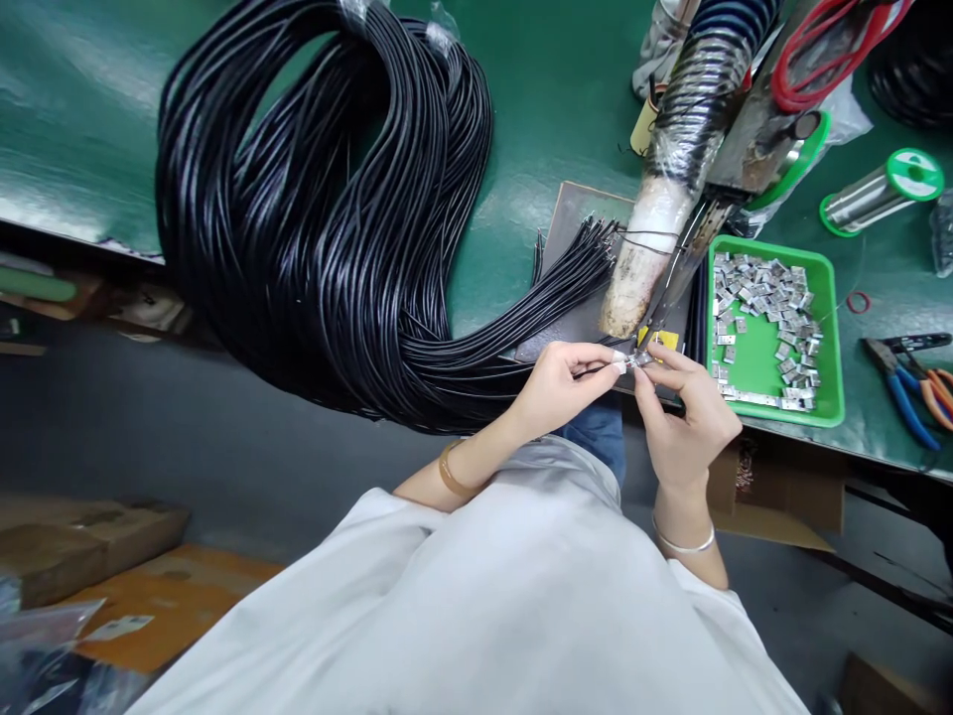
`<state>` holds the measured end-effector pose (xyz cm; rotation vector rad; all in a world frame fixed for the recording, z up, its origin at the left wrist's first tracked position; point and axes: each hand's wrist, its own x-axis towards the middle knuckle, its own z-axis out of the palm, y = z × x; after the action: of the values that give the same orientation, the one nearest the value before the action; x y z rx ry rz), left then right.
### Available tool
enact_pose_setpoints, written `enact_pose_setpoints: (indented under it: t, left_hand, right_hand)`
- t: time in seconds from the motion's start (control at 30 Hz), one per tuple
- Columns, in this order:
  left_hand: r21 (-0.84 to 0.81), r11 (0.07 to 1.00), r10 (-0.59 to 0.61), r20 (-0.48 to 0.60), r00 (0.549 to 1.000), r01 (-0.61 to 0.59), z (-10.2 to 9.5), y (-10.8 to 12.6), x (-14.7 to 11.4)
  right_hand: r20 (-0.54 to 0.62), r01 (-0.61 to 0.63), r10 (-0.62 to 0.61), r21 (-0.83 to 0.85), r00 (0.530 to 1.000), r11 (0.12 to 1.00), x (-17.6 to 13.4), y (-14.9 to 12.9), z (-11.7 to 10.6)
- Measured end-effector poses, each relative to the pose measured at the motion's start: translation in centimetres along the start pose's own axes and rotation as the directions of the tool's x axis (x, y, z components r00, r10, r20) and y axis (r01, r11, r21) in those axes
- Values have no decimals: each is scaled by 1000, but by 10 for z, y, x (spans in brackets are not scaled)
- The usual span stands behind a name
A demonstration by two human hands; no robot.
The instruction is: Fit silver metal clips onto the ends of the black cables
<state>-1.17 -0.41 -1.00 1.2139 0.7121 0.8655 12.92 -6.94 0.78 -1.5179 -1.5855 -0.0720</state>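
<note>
My left hand [555,389] pinches the end of a thin black cable close to the table's front edge. Opposite it, my right hand [686,412] has its thumb and forefinger closed on a small silvery metal connector [638,359]. The fingertips nearly meet, so the exact join between cable and connector is hard to make out. Just above the hands come the tip of a metal soldering fixture [700,238] and the stained white mouth of an extraction hose [644,253]. A thick coil of black cables [372,248] lies to the left, its stripped ends gathered on a grey board [570,214].
Right of my hands, a green tray [835,348] contains many small metal connector shells [766,293]. Beyond it lie a solder wire spool [868,199], pliers [900,387] and a looped red cable [808,60]. Cardboard boxes [89,546] stand on the floor at lower left.
</note>
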Motion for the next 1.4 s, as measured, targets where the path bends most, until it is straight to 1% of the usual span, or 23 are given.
enact_pose_setpoints:
  t: [0.07, 0.13, 0.23, 0.3, 0.37, 0.5, 0.6, 0.73, 0.9, 0.97, 1.07, 1.13, 1.3, 1.4]
  left_hand:
    - [44, 999, 9, -45, 999, -7, 1, 1, 0]
    - [103, 994, 51, -80, 996, -42, 2, 3, 1]
    - [173, 975, 151, -75, 986, -137, 2, 6, 1]
    - [186, 969, 178, -56, 982, -165, 1, 7, 2]
    - [155, 979, 142, -51, 988, -133, 0, 6, 2]
    - [44, 999, 9, -22, 1000, -8, 0, 3, 2]
    - [-3, 1000, -31, -12, 999, 31, 1, 2, 2]
    - [-51, 997, -51, 7, 999, 52, 0, 2, 3]
    - [-101, 990, -98, 18, 995, 99, -1, 4, 5]
    - [-112, 989, -93, 15, 996, 94, -1, 7, 5]
    - [-99, 993, -61, 7, 998, 62, 0, 10, 5]
    - [-94, 994, -59, 9, 998, 60, -1, 11, 5]
    - [-85, 988, -132, 11, 991, 133, -3, 5, 6]
    - [-74, 986, -148, 9, 989, 148, -3, 2, 6]
  right_hand:
    - [0, 9, -9, -11, 1000, 1000, 1, 1, 1]
    - [-13, 4, -4, -10, 1000, 1000, 2, 1, 1]
    - [-30, -12, 12, 0, 999, 1000, 3, -1, 1]
    - [-32, -11, 12, 6, 999, 1000, 2, -2, 0]
    - [-32, -2, 2, 12, 999, 1000, 1, -2, -2]
    - [-20, 16, -16, 17, 1000, 1000, -3, 0, -3]
    - [-14, 10, -10, 18, 1000, 1000, -4, 1, -3]
    - [-21, 5, -4, 22, 1000, 1000, -3, 2, -2]
    - [21, -19, 18, 4, 1000, 1000, 1, 3, 1]
    - [24, -27, 27, -5, 999, 1000, 2, 2, 2]
    - [18, -24, 24, -3, 1000, 1000, 5, -1, 0]
    - [25, -17, 16, 9, 1000, 1000, 5, -3, -2]
    - [61, 20, -23, 48, 998, 999, 0, -1, -5]
    - [80, 38, -42, 46, 996, 998, -3, 2, -5]
